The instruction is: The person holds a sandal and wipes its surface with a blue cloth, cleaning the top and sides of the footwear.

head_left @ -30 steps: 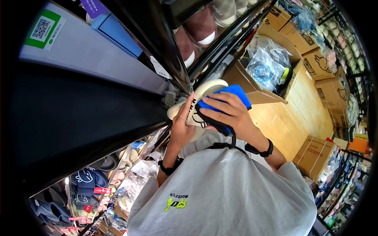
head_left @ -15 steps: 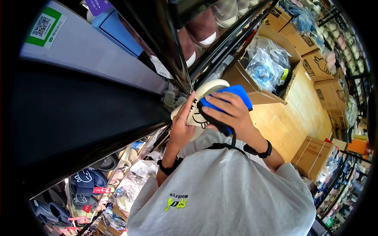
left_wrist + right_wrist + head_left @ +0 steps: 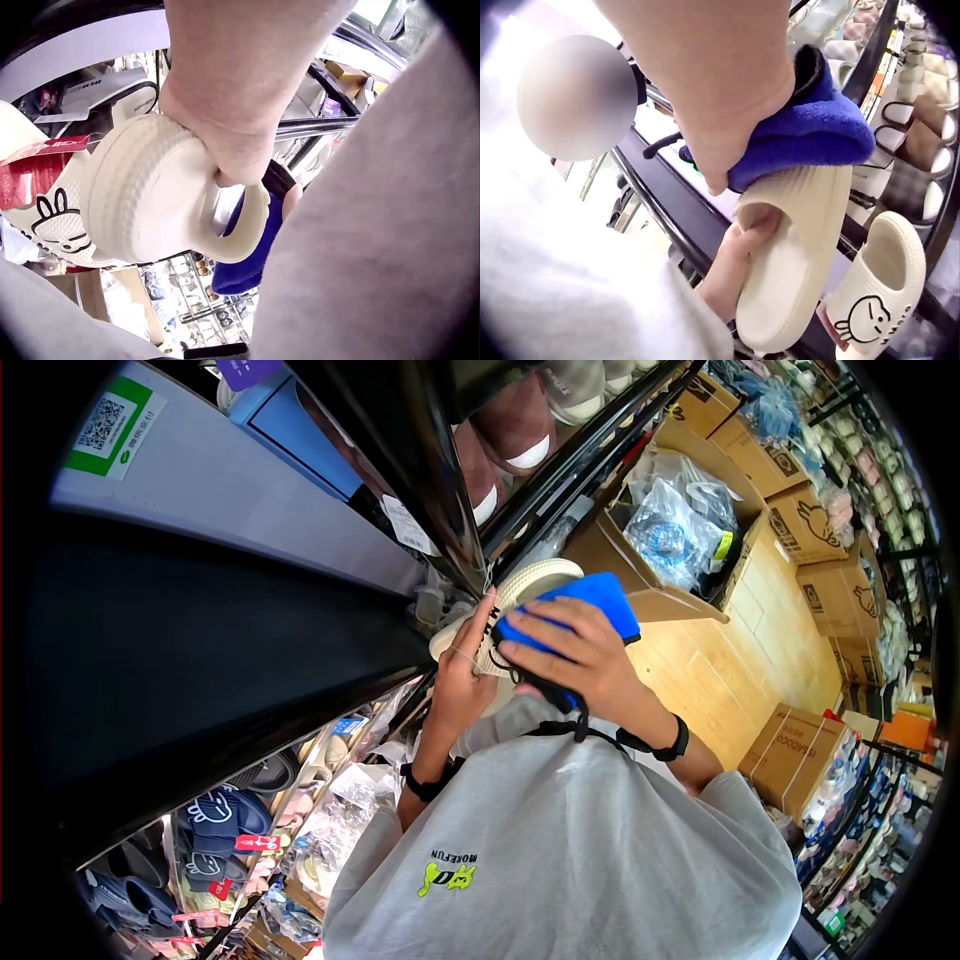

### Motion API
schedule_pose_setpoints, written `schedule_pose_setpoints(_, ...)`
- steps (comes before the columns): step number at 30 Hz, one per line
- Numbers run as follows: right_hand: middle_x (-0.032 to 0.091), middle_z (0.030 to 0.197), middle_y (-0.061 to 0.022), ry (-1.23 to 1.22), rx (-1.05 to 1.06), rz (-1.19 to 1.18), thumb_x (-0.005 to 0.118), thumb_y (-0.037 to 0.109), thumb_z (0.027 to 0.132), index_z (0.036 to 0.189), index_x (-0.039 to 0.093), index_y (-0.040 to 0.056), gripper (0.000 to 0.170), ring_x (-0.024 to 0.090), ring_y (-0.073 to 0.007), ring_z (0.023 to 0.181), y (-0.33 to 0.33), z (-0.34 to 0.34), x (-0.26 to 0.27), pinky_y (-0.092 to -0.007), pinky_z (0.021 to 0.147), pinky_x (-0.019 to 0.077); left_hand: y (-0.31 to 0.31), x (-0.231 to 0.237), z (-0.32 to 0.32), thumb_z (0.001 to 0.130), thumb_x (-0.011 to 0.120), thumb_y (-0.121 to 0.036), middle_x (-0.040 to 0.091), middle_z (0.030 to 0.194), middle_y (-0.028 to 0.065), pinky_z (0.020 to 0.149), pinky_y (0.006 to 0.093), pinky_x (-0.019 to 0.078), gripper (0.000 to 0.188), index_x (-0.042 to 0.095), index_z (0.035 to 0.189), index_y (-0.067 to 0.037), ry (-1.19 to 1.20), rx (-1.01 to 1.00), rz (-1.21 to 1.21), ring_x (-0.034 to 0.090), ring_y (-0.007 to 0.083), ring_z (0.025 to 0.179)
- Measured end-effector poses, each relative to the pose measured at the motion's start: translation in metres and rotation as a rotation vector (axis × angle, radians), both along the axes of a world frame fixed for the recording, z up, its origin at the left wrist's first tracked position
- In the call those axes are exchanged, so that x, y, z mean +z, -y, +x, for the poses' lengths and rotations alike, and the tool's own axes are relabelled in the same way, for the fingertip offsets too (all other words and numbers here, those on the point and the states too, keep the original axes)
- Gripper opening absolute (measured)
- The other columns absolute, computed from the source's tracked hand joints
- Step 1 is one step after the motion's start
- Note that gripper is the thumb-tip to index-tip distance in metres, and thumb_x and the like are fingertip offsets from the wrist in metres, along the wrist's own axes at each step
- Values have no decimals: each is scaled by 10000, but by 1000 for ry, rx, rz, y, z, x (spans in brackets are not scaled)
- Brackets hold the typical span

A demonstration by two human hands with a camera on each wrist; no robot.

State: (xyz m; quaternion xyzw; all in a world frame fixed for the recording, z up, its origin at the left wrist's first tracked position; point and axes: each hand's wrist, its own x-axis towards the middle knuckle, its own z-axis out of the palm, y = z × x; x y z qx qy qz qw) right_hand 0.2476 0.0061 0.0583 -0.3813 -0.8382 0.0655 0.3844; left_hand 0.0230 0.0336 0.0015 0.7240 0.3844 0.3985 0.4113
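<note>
My left hand (image 3: 462,678) grips a cream slipper (image 3: 540,573) at its side, with the fingers inside the foot opening in the right wrist view. My right hand (image 3: 585,650) holds a blue cloth (image 3: 606,598) with black edging against the slipper's upper strap (image 3: 821,199), which it partly hides. A second cream slipper (image 3: 868,319), printed with a black rabbit face, is right beside the first. A red tag (image 3: 37,176) shows on it in the left wrist view.
A black shelf post (image 3: 420,480) stands close in front of the hands. Checked slippers (image 3: 510,425) sit on the rack behind it. An open carton (image 3: 650,575) of plastic-wrapped goods is at the right on the wooden floor, with more cartons (image 3: 810,525) beyond. Navy slippers (image 3: 225,810) fill the lower left.
My right hand and the cloth have shifted slightly left over the slipper, covering more of its black drawing. The left hand keeps nearly the same place and hold.
</note>
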Motion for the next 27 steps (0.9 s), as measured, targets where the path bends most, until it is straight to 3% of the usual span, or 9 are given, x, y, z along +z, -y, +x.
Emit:
schedule_pose_setpoints(2,690,1497,-76,91,105,17,857,349,871,1364,768,161,535,654,-315,1354,4,-4,-4,-502,1149,523,1,-1,-1,848,492,154,585,1617,277,1233,398,431,835,432,1674,49,3,-14,-6,592,364,1495)
schedule_pose_setpoints(6,682,1507,-76,10,132,-62,851,342,875,1376,763,164,538,648,-321,1360,-3,2,-5,-508,1158,515,2,0,-5,803,460,165,546,1654,281,1269,403,387,880,415,1676,61,-5,-41,-18,540,370,1547)
schedule_pose_setpoints(8,682,1507,-77,21,16,-132,844,335,884,1383,760,166,533,639,-325,1373,-7,5,2,-513,1169,507,2,-1,-6,789,460,168,542,1656,283,1279,408,374,895,410,1676,64,-16,-41,-21,527,370,1557)
schedule_pose_setpoints(11,675,1511,-73,29,28,-91,817,315,911,1375,762,169,490,632,-323,1382,-4,-2,-1,-511,1171,504,1,-2,-6,764,451,168,544,1652,285,1287,413,363,917,415,1674,64,12,-43,-46,503,364,1577)
schedule_pose_setpoints(16,680,1485,-64,58,107,-59,803,321,915,1377,761,181,484,633,-323,1390,-7,0,-8,-521,1171,500,3,2,-7,740,449,163,549,1643,287,1282,402,367,953,407,1686,50,7,-54,-80,510,367,1570)
schedule_pose_setpoints(20,695,1465,-65,-7,-10,-128,857,332,865,1364,773,167,532,641,-325,1374,-10,7,-1,-521,1161,506,4,1,-8,730,445,167,552,1641,283,1290,402,356,967,397,1689,56,-28,-50,-100,518,371,1563)
schedule_pose_setpoints(22,697,1449,-65,-1,-15,-109,869,334,849,1351,779,162,539,647,-326,1363,-9,2,-2,-524,1152,513,2,0,-7,785,505,181,534,1649,267,1265,436,407,961,388,1718,-19,-12,-59,-50,529,430,1529)
schedule_pose_setpoints(27,695,1456,-64,4,58,-75,865,333,851,1366,773,169,548,648,-328,1356,-8,0,-2,-518,1144,519,2,-6,-7,790,508,163,534,1652,269,1258,435,415,940,391,1709,3,-13,-50,-37,532,431,1529)
